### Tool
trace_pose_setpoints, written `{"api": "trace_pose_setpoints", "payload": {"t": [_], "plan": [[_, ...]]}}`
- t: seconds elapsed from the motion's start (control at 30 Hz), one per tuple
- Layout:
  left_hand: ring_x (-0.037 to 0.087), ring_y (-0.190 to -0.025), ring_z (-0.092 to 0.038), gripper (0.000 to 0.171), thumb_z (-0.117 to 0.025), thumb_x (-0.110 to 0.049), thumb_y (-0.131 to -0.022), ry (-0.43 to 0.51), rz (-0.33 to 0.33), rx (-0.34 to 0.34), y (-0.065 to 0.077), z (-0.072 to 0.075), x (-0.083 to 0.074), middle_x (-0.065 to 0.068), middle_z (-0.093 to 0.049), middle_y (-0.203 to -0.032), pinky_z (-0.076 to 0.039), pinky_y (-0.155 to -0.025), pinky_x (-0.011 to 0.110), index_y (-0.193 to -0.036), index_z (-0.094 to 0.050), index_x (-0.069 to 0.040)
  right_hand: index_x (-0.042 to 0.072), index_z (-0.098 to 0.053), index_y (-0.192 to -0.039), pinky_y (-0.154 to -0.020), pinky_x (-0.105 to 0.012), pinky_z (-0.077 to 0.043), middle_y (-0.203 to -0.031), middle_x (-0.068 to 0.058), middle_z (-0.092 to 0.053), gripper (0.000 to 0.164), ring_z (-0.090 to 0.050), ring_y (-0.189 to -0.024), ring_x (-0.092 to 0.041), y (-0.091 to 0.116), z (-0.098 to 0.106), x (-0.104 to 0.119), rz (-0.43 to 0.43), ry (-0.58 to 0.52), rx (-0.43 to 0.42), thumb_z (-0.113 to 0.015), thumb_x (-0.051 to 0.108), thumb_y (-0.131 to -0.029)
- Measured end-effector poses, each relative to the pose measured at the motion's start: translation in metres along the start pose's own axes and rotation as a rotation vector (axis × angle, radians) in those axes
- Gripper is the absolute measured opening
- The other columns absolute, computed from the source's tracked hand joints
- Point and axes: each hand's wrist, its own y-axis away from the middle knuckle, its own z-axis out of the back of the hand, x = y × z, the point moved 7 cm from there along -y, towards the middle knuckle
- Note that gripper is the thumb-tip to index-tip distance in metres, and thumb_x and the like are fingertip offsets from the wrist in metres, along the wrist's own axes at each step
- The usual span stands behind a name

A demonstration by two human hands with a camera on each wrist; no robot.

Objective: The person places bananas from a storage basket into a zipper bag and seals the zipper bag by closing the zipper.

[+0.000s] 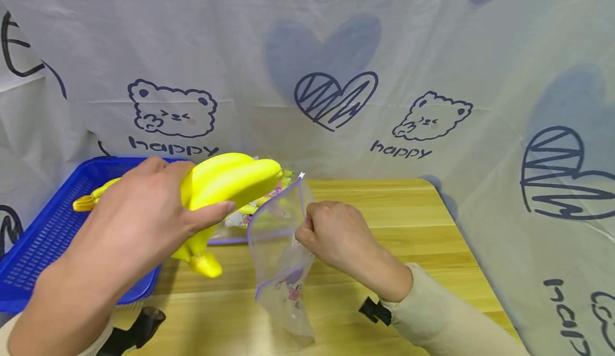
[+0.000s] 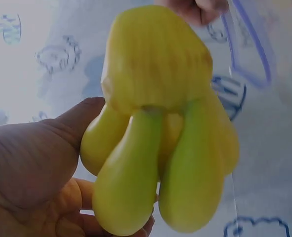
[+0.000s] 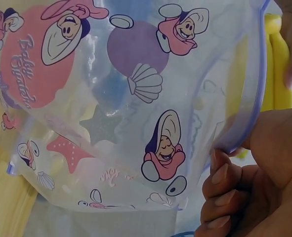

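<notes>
My left hand point(image 1: 139, 214) grips a bunch of yellow bananas point(image 1: 226, 177), held up above the table. In the left wrist view the bunch point(image 2: 158, 59) shows its thick stem end, with the thumb on one side and fingertips behind. My right hand point(image 1: 336, 233) pinches the purple-edged rim of a clear zip bag point(image 1: 276, 233), whose mouth gapes toward the bananas. Cartoon oyster, shell and starfish prints cover the bag point(image 3: 121, 113) in the right wrist view. The bananas are apart from the bag's mouth.
A blue plastic basket point(image 1: 38, 260) stands at the left with another yellow banana-like piece point(image 1: 91, 198) in it. Behind the bananas lies another printed bag point(image 1: 230, 233) with yellow things in it. The wooden table point(image 1: 408, 217) meets a patterned curtain point(image 1: 250, 68).
</notes>
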Motion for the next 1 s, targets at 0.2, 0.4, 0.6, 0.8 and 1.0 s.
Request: {"api": "trace_pose_setpoints", "payload": {"t": [0.2,0.4,0.6,0.8,1.0], "plan": [[0.026,-0.070,-0.052,0.050,-0.078,-0.057,-0.087,0.003,-0.119,-0.039,-0.003,-0.008,-0.039,0.007,-0.053,-0.076,-0.043,-0.057,0.041,-0.088,-0.063,-0.009,0.021,-0.038,-0.058,-0.045,-0.025,-0.024,-0.056,0.009,-0.030,0.034,-0.028,-0.050,-0.006,0.001,0.001,0.001,0.005,-0.023,-0.024,-0.061,0.009,-0.080],[0.024,-0.065,-0.051,0.045,-0.081,-0.051,-0.083,-0.024,-0.119,0.057,-0.002,-0.020,-0.044,0.007,-0.056,-0.078,-0.043,-0.057,0.040,-0.078,-0.060,-0.011,0.020,-0.044,-0.059,-0.046,-0.024,-0.027,-0.056,0.009,-0.036,0.031,-0.034,-0.049,-0.007,0.005,0.002,-0.002,-0.007,-0.038,-0.028,-0.062,0.008,-0.081],[0.023,-0.064,-0.052,0.052,-0.084,-0.057,-0.080,-0.071,-0.119,0.179,-0.002,-0.036,-0.044,0.007,-0.058,-0.082,-0.042,-0.055,0.036,-0.087,-0.066,-0.010,0.019,-0.048,-0.061,-0.047,-0.024,-0.031,-0.058,0.007,-0.040,0.030,-0.039,-0.051,-0.009,0.006,0.002,-0.003,-0.010,-0.040,-0.035,-0.066,0.010,-0.083],[0.022,-0.059,-0.048,0.050,-0.084,-0.056,-0.080,-0.130,-0.170,0.176,-0.004,-0.047,-0.050,0.005,-0.051,-0.069,-0.036,-0.049,0.035,-0.069,-0.055,-0.016,0.018,-0.048,-0.062,-0.049,-0.024,-0.031,-0.061,0.006,-0.040,0.030,-0.039,-0.054,-0.009,0.009,-0.002,-0.006,-0.013,-0.045,-0.015,-0.066,0.011,-0.084],[0.023,-0.064,-0.050,0.049,-0.081,-0.056,-0.081,-0.171,-0.133,0.301,-0.008,-0.060,-0.049,0.005,-0.053,-0.070,-0.038,-0.054,0.036,-0.065,-0.056,-0.017,0.019,-0.047,-0.063,-0.052,-0.024,-0.032,-0.062,0.007,-0.040,0.027,-0.039,-0.058,-0.009,0.012,-0.003,-0.002,0.041,-0.089,-0.029,-0.064,0.008,-0.082]]}}
